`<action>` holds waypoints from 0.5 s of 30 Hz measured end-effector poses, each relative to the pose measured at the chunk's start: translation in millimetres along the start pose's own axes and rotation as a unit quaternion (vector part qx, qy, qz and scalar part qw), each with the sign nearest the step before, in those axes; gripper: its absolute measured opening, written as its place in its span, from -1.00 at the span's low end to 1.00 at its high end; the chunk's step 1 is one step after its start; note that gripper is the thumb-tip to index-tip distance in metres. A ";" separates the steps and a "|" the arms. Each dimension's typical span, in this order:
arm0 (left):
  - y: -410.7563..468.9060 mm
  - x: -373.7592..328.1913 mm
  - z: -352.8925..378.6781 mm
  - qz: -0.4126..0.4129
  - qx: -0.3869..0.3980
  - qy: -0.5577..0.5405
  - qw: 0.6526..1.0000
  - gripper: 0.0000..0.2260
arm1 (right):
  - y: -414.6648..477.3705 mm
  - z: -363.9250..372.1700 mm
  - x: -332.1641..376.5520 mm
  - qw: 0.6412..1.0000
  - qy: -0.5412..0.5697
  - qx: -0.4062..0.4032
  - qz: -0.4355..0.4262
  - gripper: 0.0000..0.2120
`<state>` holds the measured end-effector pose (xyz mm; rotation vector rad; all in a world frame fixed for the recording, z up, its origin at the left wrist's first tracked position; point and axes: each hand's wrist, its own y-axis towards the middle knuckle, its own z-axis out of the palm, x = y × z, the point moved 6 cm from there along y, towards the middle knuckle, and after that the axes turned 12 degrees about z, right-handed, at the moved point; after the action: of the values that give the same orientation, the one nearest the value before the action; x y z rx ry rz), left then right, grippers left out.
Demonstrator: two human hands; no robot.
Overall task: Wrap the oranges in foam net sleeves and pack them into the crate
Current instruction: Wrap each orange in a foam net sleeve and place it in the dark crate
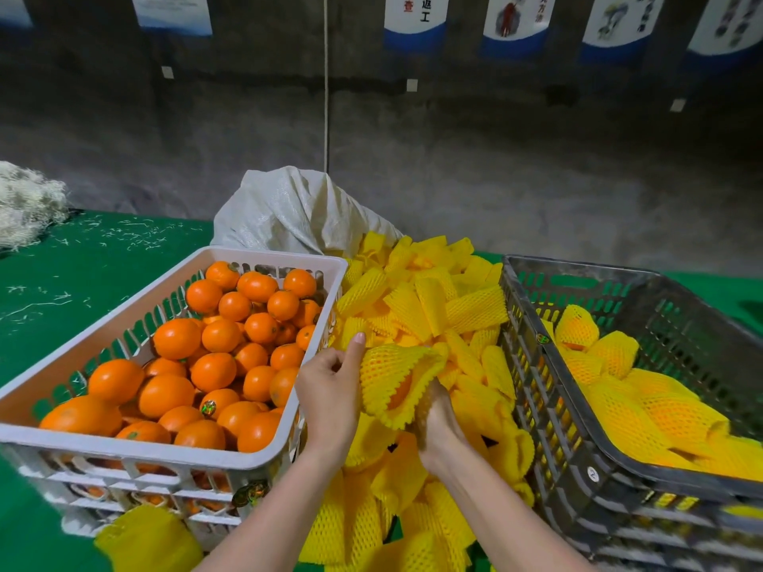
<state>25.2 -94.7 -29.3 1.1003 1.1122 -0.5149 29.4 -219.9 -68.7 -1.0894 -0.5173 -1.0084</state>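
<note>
On my remote head-camera feed, 2 bare hands meet over a sleeve [388, 367] held just above the loose yellow pile [433, 303] between 2 crates. The left hand [330, 390] pinches the sleeve's left edge, fingers curled, thumb pointing up. The right hand [437, 423] comes in from below and is blurred; its fingers are lost under the foam, so I cannot tell whether they are closed on anything. An orange [399, 393] shows through the sleeve's scalloped open mouth (only a sliver of peel is visible).

To the left, the white crate [264, 258] is heaped with bare oranges [214, 371]. To the right, the dark crate [660, 307] holds wrapped fruit [644, 406] lying along its floor. Both crates stand on a green cloth [82, 274]. A white sack [289, 208] slumps behind the pile, touching the white crate's far corner.
</note>
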 end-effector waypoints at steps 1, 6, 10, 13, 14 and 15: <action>0.5 0.3 -0.8 0.008 -0.012 -0.007 1.000 -0.51 | 1.3 0.6 0.5 1.000 -0.017 0.000 0.004 -0.53; -4.4 2.1 3.9 -0.009 0.005 -0.082 0.997 -0.58 | -5.0 5.8 3.8 1.000 0.022 0.017 0.013 -0.55; -6.3 2.6 11.7 -0.004 0.051 -0.120 0.991 -0.47 | -5.4 8.0 4.9 0.996 0.064 0.063 0.019 -0.68; -5.0 3.3 17.2 -0.011 0.093 -0.093 0.991 -0.57 | -6.8 3.0 9.1 0.997 0.019 0.061 -0.037 -0.71; -2.7 7.2 18.7 -0.028 0.105 -0.078 0.991 -0.63 | -11.1 2.1 14.0 0.996 -0.016 0.057 -0.067 -0.68; -1.0 10.9 19.1 -0.065 0.125 -0.068 0.988 -0.67 | -15.6 1.1 20.1 0.992 -0.052 0.055 -0.102 -0.64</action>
<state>37.3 -110.3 -38.9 1.1949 1.0229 -0.8380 25.6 -228.9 -45.2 -1.0085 -0.7731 -1.0898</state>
